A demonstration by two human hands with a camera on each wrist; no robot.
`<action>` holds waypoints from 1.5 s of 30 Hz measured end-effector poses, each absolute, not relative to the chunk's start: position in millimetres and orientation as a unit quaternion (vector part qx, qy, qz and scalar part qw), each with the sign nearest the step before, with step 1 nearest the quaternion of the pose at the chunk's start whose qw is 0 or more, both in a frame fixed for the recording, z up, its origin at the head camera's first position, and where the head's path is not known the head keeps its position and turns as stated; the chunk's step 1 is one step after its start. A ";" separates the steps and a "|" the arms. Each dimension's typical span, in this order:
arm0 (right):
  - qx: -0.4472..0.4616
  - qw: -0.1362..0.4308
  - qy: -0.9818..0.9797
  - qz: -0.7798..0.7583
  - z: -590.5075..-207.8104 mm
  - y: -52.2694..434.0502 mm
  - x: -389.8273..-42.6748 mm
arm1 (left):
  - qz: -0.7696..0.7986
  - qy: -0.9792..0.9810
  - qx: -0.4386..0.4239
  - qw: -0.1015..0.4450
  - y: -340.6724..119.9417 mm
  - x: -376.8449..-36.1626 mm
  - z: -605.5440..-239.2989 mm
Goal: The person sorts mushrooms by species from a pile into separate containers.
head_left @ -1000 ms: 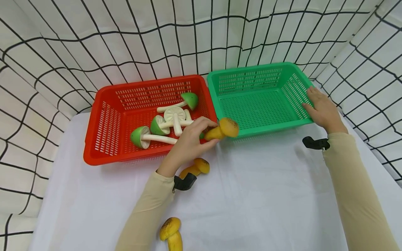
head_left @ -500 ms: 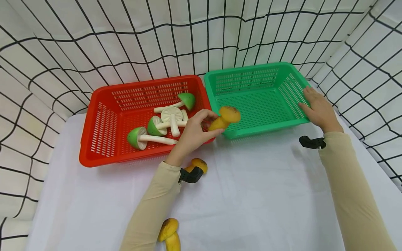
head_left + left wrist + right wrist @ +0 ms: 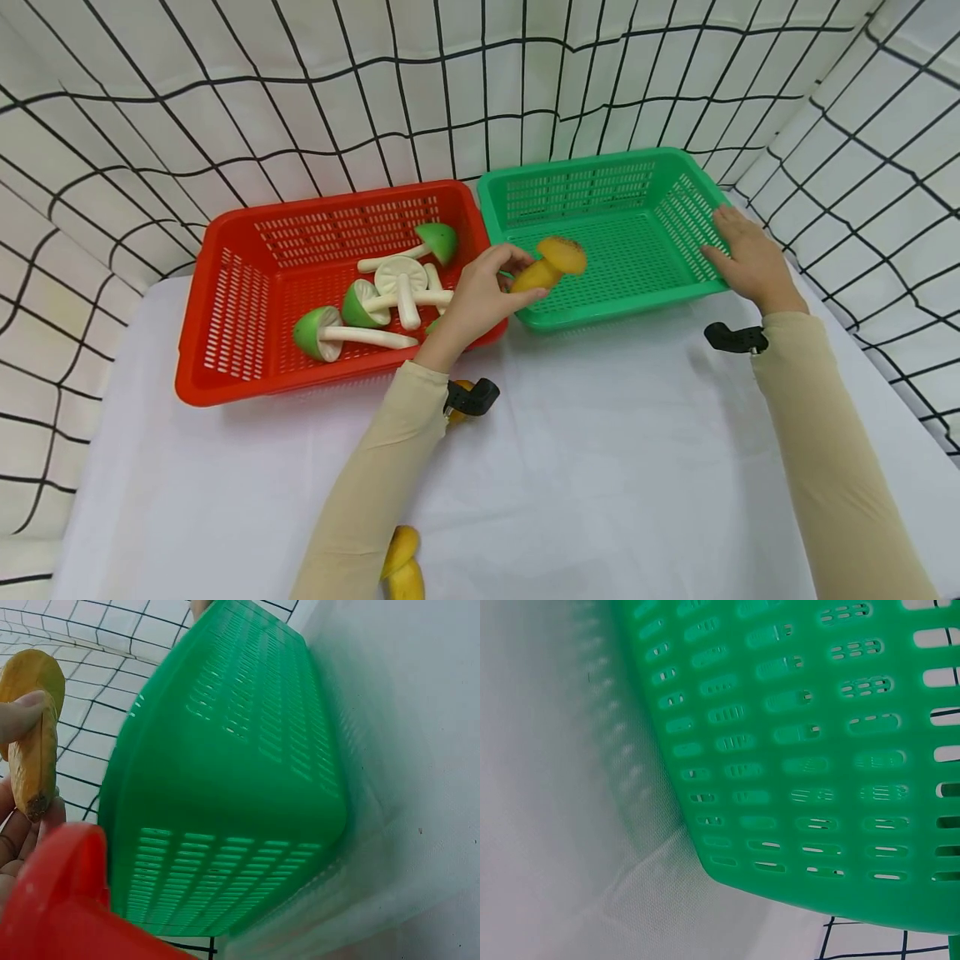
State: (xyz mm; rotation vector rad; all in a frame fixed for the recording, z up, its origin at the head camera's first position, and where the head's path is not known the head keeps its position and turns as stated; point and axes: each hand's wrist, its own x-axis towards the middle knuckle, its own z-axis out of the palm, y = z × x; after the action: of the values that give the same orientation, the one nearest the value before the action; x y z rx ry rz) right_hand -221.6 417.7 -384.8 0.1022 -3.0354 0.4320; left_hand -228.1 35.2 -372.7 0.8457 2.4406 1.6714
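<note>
A: Left hand (image 3: 480, 293), state?

B: Pinching. Thumb and fingers gripped the stem of a raised yellow mushroom (image 3: 552, 265), cap pointing away from the palm.

A: And where was that mushroom?

B: At the left front part of the green basket (image 3: 622, 250). Left wrist view put it above rim level, apart from the plastic.

A: Right hand (image 3: 752, 260)?

B: On the green basket's right rim. Fingers fairly straight, thumb apart from them; how hard they pressed, couldn't tell.

A: What stood nearby?

B: Red basket (image 3: 307, 292), just left of the green basket. At least four green-capped mushrooms (image 3: 318, 333) lay in it, white stems, heaped toward the green side.

A: More yellow ones?

B: Two showed. A half-hidden mushroom (image 3: 462, 385) lay on the white cloth (image 3: 600, 458), in front and left of the green basket, mostly behind the black wrist mount (image 3: 476, 397). A lower mushroom (image 3: 406, 577) lay farther in front, partly covered by the left sleeve (image 3: 375, 483).

A: Backdrop?

B: White wall, black grid lines, behind the green basket.
</note>
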 end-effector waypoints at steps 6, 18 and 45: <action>0.033 0.036 -0.989 0.142 -383.6 416.0 -222.4 | 0.534 0.801 0.268 0.034 42.5 -234.0 -372.8; 0.032 0.036 -0.988 0.148 -385.4 417.5 -222.3 | 0.455 0.835 0.308 0.025 63.8 -237.9 -376.3; 0.043 0.042 -0.987 0.150 -387.6 422.1 -222.6 | 0.243 0.901 0.345 0.096 92.4 -244.4 -371.7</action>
State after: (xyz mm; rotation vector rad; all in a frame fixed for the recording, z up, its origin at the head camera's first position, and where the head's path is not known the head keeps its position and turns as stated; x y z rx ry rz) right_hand -222.6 422.1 -387.6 0.1329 -3.0207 0.4606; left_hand -244.4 92.4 -371.7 1.0220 2.6704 0.7204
